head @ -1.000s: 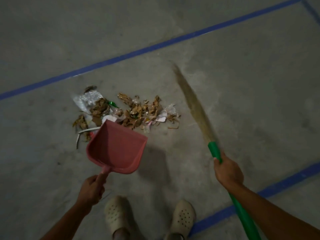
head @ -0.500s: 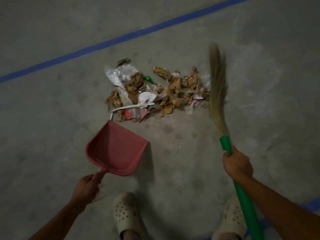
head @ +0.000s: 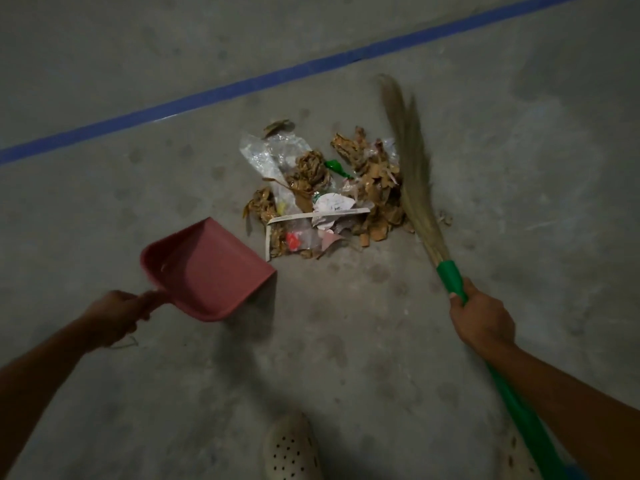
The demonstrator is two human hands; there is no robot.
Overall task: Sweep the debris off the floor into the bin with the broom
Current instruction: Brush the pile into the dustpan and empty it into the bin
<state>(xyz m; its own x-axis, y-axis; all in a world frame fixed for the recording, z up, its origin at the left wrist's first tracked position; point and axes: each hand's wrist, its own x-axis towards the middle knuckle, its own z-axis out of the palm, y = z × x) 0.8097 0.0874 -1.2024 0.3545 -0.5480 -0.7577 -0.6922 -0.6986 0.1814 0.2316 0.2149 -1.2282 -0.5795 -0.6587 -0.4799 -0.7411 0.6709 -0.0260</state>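
A heap of debris (head: pixel 322 192) lies on the concrete floor: dry brown leaves, clear plastic, paper scraps and a green bit. My right hand (head: pixel 479 315) grips the green handle of a grass broom (head: pixel 412 161), whose bristles lean against the heap's right side. My left hand (head: pixel 116 315) holds the handle of a pink dustpan (head: pixel 207 268), which is raised and tilted with its open mouth toward the heap's lower left edge. Nothing lies in the pan. No bin is in view.
A blue tape line (head: pixel 242 86) crosses the grey concrete floor (head: pixel 363 323) diagonally behind the heap. My pale perforated clogs (head: pixel 292 448) stand at the bottom edge. One small leaf scrap (head: pixel 445 218) lies just right of the broom.
The broom has swept left and pushed the debris into a tighter heap. The dustpan has swung so that its mouth faces the heap. The view has shifted closer and to the left.
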